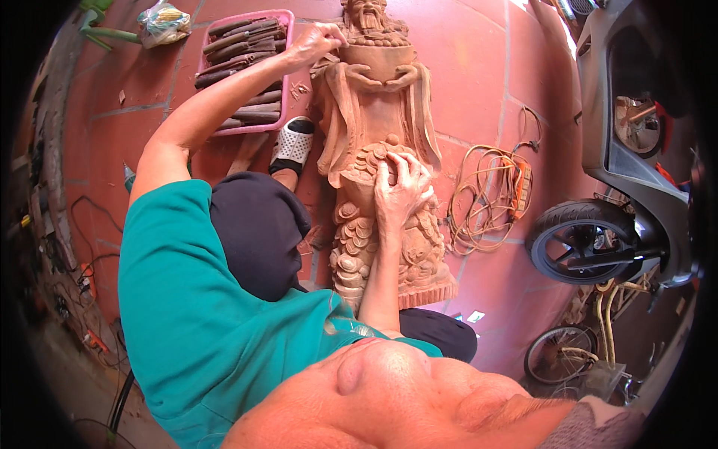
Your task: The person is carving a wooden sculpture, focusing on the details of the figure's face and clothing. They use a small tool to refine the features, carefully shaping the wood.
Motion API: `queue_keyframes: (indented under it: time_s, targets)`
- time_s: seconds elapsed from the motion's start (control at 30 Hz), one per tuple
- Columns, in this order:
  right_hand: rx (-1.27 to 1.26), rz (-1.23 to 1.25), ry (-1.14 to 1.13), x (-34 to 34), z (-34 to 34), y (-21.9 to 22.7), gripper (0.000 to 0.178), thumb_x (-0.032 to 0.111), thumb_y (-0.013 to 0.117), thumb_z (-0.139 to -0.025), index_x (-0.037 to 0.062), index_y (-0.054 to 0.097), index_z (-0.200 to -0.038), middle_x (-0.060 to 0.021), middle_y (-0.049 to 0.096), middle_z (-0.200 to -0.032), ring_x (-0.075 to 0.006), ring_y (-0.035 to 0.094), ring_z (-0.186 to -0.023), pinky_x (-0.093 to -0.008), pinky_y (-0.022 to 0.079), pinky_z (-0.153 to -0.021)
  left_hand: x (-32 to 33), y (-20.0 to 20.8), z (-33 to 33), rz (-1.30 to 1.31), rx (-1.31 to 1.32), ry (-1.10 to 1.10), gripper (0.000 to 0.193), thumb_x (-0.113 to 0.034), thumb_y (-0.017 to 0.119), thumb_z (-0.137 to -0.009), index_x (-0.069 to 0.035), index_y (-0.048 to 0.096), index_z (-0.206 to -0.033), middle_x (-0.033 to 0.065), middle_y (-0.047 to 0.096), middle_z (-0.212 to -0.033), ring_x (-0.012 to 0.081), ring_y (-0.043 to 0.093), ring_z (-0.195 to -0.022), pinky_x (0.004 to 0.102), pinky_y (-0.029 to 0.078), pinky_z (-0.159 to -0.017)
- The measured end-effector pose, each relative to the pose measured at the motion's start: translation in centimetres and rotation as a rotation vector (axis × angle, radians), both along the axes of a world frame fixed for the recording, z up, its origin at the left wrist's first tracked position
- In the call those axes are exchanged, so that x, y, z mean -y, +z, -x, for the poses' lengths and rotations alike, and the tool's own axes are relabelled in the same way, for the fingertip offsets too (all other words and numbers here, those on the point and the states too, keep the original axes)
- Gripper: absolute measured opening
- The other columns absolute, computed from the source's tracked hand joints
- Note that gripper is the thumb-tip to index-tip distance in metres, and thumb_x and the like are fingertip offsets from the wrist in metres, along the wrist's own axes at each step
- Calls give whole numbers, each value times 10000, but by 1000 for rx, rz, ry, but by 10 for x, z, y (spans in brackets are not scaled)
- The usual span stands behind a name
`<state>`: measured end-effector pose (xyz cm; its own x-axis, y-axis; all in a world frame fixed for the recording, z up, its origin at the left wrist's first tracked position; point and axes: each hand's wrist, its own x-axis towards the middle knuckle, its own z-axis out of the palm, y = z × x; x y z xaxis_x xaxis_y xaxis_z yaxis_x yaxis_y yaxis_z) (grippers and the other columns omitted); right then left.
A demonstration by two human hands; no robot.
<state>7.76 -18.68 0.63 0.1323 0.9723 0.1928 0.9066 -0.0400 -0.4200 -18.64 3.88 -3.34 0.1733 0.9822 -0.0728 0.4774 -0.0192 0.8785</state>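
A carved wooden statue (381, 120) of a bearded, robed figure lies on its back before me, its base towards me. Carved coins and round forms cover its lower part. My left hand (318, 43) is at the statue's upper left edge, close to the shoulder, with fingers pinched together. Whatever may be between those fingertips is too small to make out. Lower down, my right hand (404, 185) rests on the carved coin heap, its fingers apart and bent over the surface. No tool shows in it.
A pink basket (287, 82) of dark-handled tools (247, 49) stands left of the statue, near a white shoe (292, 144). On the right lie a coiled cord (475, 198) and an orange power strip (521, 191). Beyond are a motorbike (636, 224) and a bicycle wheel (557, 353).
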Motion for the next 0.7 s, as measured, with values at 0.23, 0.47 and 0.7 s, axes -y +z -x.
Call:
queue_keyframes:
  time_s: [0.23,0.47,0.7]
  targets:
    - [16,9,2,0,-1,0,218,262,732,-829,211,706,-1039,46,626,-1162,-204,523,-1171,-461,323,-1001,-24,-11,16,-28,23,17,173,-101,628,-897,-27,735,-1010,60,721,-953,124,644,-910,293,521,-837]
    - [15,24,-6,1,1,-1,221,260,728,-833,214,711,-1048,44,620,-1176,-204,522,-1174,-472,316,-999,-32,-30,19,-29,27,87,203,-135,643,-907,-38,731,-1062,77,729,-1010,144,669,-915,289,521,-853]
    - [24,22,0,1,0,-2,223,263,728,-833,214,716,-1050,45,617,-1179,-211,517,-1179,-471,321,-993,-30,-42,1,22,87,60,182,-95,593,-908,-19,722,-1011,6,616,-745,72,536,-688,259,449,-608]
